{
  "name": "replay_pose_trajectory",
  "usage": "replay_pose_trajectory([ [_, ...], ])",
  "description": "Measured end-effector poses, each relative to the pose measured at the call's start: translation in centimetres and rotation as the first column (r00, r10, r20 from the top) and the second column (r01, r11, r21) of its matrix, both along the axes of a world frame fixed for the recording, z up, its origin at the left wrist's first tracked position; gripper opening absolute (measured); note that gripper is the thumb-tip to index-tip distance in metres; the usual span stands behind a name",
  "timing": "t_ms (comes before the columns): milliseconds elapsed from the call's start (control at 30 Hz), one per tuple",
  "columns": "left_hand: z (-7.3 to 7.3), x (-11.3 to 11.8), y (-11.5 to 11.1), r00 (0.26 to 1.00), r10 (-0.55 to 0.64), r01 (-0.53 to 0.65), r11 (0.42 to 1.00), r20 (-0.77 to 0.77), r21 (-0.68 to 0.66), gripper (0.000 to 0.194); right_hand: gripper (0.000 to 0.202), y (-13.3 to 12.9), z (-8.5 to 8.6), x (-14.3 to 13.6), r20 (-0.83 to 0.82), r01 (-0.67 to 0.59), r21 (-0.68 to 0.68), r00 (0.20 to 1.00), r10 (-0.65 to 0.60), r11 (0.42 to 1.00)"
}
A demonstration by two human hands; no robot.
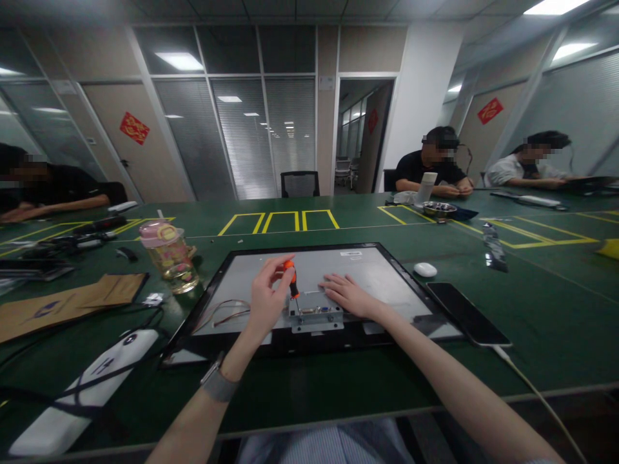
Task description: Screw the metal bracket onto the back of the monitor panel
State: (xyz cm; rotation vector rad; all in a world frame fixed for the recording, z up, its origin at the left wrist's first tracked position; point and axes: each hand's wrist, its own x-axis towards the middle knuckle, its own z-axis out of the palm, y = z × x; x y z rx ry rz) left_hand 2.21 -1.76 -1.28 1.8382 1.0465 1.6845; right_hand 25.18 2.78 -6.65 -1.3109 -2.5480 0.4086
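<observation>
A screwdriver (294,283) with an orange and black handle stands nearly upright, gripped by the fingers of my left hand (271,290). Its tip meets the left end of a small metal box with ports (316,316). That box sits at the near edge of a flat display panel (227,267), which lies back side up with a black frame. Fingers stretched out, my right hand (351,296) rests flat on the panel and the box's right side. Thin wires (229,312) lie on the panel left of my left hand. The screw under the tip is too small to make out.
Left of the panel stand a drink cup (171,254), a brown paper bag (111,290) and a white device (91,386) with black cables. On the right lie a phone (467,312) with a cable and a white case (425,270). A metal bowl (439,209) is farther back; people sit beyond.
</observation>
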Motion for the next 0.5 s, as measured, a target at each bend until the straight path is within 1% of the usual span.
replay_pose_trajectory([
  [100,0.13,-0.08,-0.07,0.999,0.020,-0.018,0.999,-0.034,0.051,0.022,0.049,0.01,0.00,-0.01,-0.003,-0.001,-0.003,1.000,0.001,1.000],
  [267,0.43,0.01,-0.44,0.997,-0.080,0.081,0.997,-0.019,0.019,0.029,0.049,-0.06,0.14,-0.07,-0.004,0.003,-0.006,1.000,-0.003,1.000],
  [333,0.39,0.05,-0.40,0.998,-0.062,0.063,0.997,-0.024,0.033,0.026,0.049,-0.10,0.19,-0.08,-0.007,0.003,-0.007,1.000,-0.003,1.000],
  [433,0.27,-0.03,-0.20,0.999,0.006,-0.001,0.996,-0.047,0.086,0.022,0.049,-0.11,0.18,-0.05,-0.011,0.004,-0.005,1.000,-0.004,1.000],
  [500,0.26,-0.12,-0.15,0.999,-0.004,0.008,0.996,-0.046,0.085,0.023,0.048,-0.04,0.10,-0.02,-0.013,0.005,-0.006,1.000,-0.005,1.000],
])
